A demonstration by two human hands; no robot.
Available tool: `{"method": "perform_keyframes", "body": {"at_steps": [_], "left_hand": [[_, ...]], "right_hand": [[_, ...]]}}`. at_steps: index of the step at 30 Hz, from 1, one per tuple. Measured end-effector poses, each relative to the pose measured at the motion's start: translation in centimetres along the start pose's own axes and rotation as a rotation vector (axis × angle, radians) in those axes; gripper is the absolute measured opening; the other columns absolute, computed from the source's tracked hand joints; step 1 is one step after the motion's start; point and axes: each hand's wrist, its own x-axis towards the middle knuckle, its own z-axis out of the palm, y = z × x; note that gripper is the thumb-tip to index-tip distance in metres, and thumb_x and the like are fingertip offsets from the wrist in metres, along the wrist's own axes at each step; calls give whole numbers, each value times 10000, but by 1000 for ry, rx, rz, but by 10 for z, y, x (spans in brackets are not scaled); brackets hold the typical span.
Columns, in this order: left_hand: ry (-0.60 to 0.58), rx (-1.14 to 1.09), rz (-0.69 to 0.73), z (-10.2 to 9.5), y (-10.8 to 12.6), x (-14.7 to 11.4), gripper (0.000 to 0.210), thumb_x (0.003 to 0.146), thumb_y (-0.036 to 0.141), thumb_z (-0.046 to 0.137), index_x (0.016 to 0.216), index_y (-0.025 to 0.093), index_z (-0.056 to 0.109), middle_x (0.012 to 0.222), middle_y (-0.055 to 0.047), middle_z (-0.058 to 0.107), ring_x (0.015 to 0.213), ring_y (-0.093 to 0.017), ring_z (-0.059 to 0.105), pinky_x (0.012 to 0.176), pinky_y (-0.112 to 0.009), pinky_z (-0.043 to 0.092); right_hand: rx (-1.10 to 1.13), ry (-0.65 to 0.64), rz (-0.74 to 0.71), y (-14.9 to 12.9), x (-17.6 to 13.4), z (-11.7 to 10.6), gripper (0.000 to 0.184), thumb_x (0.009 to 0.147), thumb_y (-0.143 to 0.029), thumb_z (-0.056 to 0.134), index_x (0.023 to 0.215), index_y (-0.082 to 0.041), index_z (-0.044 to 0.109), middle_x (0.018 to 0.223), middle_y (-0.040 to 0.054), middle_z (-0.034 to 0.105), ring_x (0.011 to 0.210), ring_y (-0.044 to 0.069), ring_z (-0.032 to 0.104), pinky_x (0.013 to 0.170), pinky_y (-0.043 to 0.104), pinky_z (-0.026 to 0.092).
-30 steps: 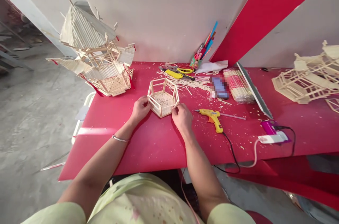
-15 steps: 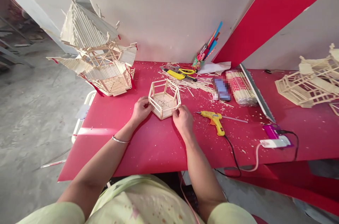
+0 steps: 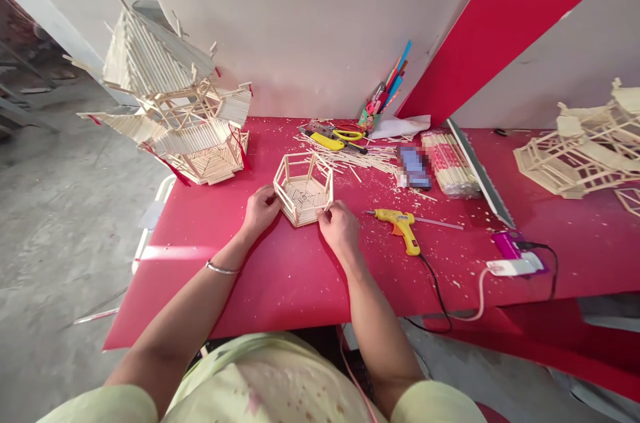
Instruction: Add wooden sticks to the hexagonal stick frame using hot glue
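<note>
A small hexagonal frame made of wooden sticks [image 3: 305, 199], with a slatted floor and a raised rail, sits before me on the red tabletop [image 3: 280, 283]. My left hand [image 3: 261, 211] pinches its left side. At its right front corner, the fingers of my right hand [image 3: 340, 226] are closed on the frame. Parts of both hands' fingertips are hidden by the sticks. To the right of my right hand lies a yellow hot glue gun [image 3: 404, 228] with a glue stick in its back.
A stick-built pagoda [image 3: 170, 103] stands at the left, another stick model [image 3: 575, 149] at the right. Behind the frame are loose sticks [image 3: 370, 157], a yellow cutter [image 3: 326, 141], a phone [image 3: 415, 167] and packed sticks [image 3: 450, 164]. The glue gun's cord crosses the front edge near a power strip [image 3: 517, 266].
The whole view has shifted slightly, so most things appear a little further left. Both hands keep their hold on the hexagonal frame, which shows no clear movement on the table.
</note>
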Motion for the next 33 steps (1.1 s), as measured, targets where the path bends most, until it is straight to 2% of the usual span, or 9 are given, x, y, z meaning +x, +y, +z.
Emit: {"method": "perform_keyframes", "body": {"at_steps": [6, 9, 13, 19, 22, 26, 29, 33], "left_hand": [[18, -20, 40, -1, 2, -1, 190, 868, 298, 641, 961, 216, 785, 1068, -67, 775, 999, -239, 718, 943, -353, 536], [24, -2, 12, -1, 2, -1, 223, 873, 303, 634, 1022, 225, 782, 1101, -62, 778, 1033, -239, 719, 958, -350, 537], [45, 28, -32, -1, -1, 0, 234, 857, 293, 639, 1018, 227, 796, 1144, -63, 778, 1068, -244, 719, 960, -335, 547], [58, 61, 33, -1, -8, 0, 224, 862, 263, 636, 983, 230, 822, 1122, -54, 785, 1043, -241, 726, 967, -342, 544], [69, 32, 77, -2, -2, -2, 212, 828, 253, 660, 957, 223, 825, 1137, -60, 776, 1036, -244, 723, 938, -344, 555], [1, -40, 129, -4, 7, -5, 332, 761, 182, 607, 1022, 209, 809, 1254, -73, 742, 1122, -265, 690, 957, -363, 551], [7, 1, 168, -5, 9, -5, 306, 719, 129, 547, 869, 214, 799, 1093, -60, 779, 1060, -263, 685, 954, -381, 536], [80, 3, 187, -3, 7, -6, 266, 716, 92, 511, 704, 217, 746, 875, -40, 765, 859, -223, 684, 799, -348, 535]], "right_hand": [[-20, 2, -18, 2, -1, 1, 198, 1002, -363, 609, 1033, -223, 745, 1005, 51, 716, 855, 185, 673, 690, 286, 399], [-24, -5, -25, 2, -2, 2, 210, 1007, -374, 600, 1027, -223, 745, 992, 53, 713, 850, 186, 671, 692, 286, 405], [-15, -3, -44, 3, -2, 4, 205, 1004, -381, 613, 1022, -224, 743, 991, 52, 712, 846, 185, 670, 698, 284, 412], [34, 13, -50, 4, -2, 4, 164, 990, -346, 643, 993, -209, 733, 1009, 58, 701, 853, 179, 667, 718, 270, 423], [53, 91, -9, 7, -1, 2, 186, 984, -344, 655, 1090, -206, 721, 1056, 71, 695, 876, 194, 666, 709, 272, 422], [101, 169, 63, 12, 2, -5, 301, 987, -370, 651, 1230, -197, 694, 1052, 91, 726, 905, 229, 679, 733, 292, 444], [148, 141, 80, 14, 3, -7, 289, 1003, -330, 611, 1239, -194, 707, 1041, 97, 770, 926, 252, 701, 795, 320, 481], [216, 136, 74, 15, 4, -5, 327, 1009, -260, 539, 1283, -188, 703, 1184, 125, 776, 1023, 279, 722, 891, 366, 522]]}}
